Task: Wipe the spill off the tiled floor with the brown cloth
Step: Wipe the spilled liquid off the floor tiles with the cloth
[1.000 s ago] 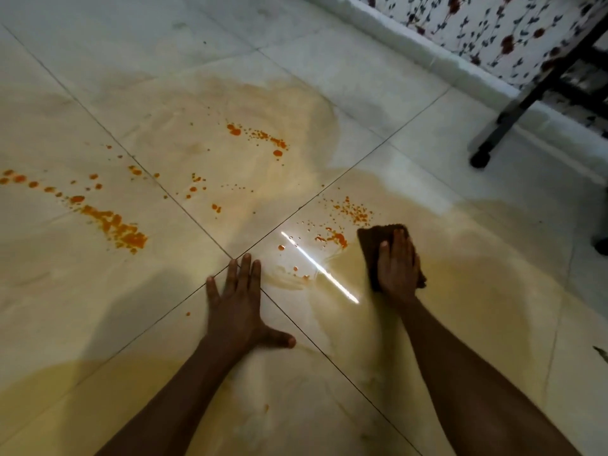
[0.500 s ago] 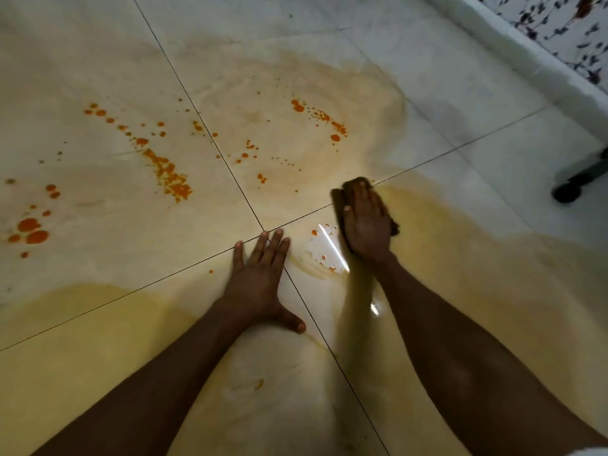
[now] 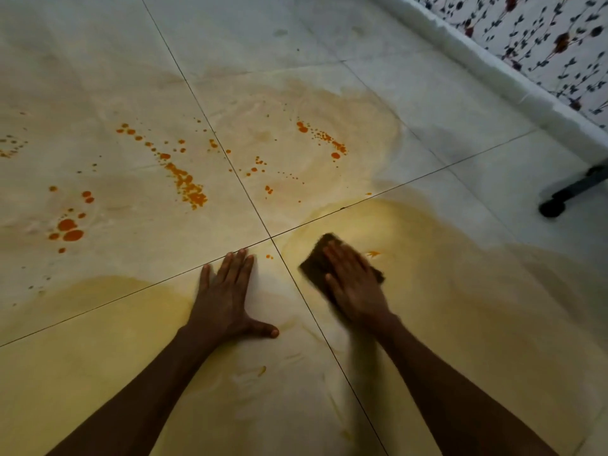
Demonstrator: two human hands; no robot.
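Observation:
My right hand presses flat on the brown cloth, which lies on the tiled floor just right of a tile joint crossing. Most of the cloth is hidden under the palm; its far corner and left edge show. My left hand rests flat on the floor beside it, fingers straight, thumb out. Orange spill drops trail across the tiles to the far left, with a second line of orange drops farther ahead and large blobs at the left. A yellow wet smear covers the near tiles.
A white skirting ledge runs along the floral-patterned wall at the upper right. A black furniture leg with a round foot stands on the floor at the right.
My right hand has slid the cloth back toward me and to the right, over the drops that lay by the joint. The left hand stays planted. The view has shifted.

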